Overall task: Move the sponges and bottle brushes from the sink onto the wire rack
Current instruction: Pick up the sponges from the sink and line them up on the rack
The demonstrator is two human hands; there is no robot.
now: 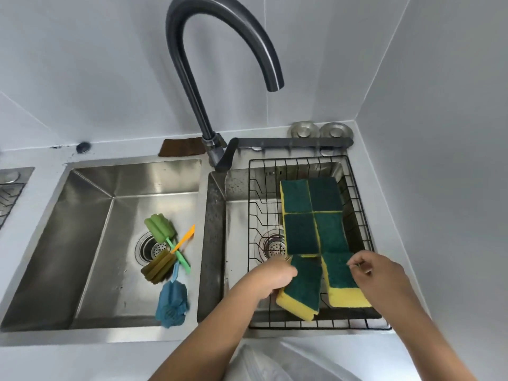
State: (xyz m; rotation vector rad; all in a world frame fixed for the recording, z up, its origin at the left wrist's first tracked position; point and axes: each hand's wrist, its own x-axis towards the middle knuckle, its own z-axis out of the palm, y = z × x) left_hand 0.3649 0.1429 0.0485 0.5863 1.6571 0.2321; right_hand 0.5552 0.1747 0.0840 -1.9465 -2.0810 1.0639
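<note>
The left hand (270, 276) is curled with its fingers closed round the near-left sponge (302, 288), gripping its left edge so that the sponge sits tilted, yellow foam side showing along its front and dark green scouring face upward. The right hand (376, 270) hovers with fingers loosely bent and fingertips drawn together in a light pinch at the far right corner of the near-right sponge (341, 281); whether it truly grips or only touches cannot be told. Both sponges lie at the front of the wire rack (310, 324), a black grid of thin rods set over the right basin of the sink (217, 243). Beyond them in the rack, four more sponges (313, 215) lie flat in a two-by-two block, edges touching, coarse green faces up with slim yellow rims. The sink is brushed steel, dull and streaked, with a round perforated drain in each basin. In the left basin, well apart from the rack, the bottle brushes lie in a heap beside the drain: a light green brush (159, 226) with a ribbed foam head, an olive brush (159, 266) with pleated foam and an orange handle, and a blue brush (171, 303) with a ragged, soft head. A dark curved faucet (198, 86) arches over the rack from the pale counter (123, 151).
</note>
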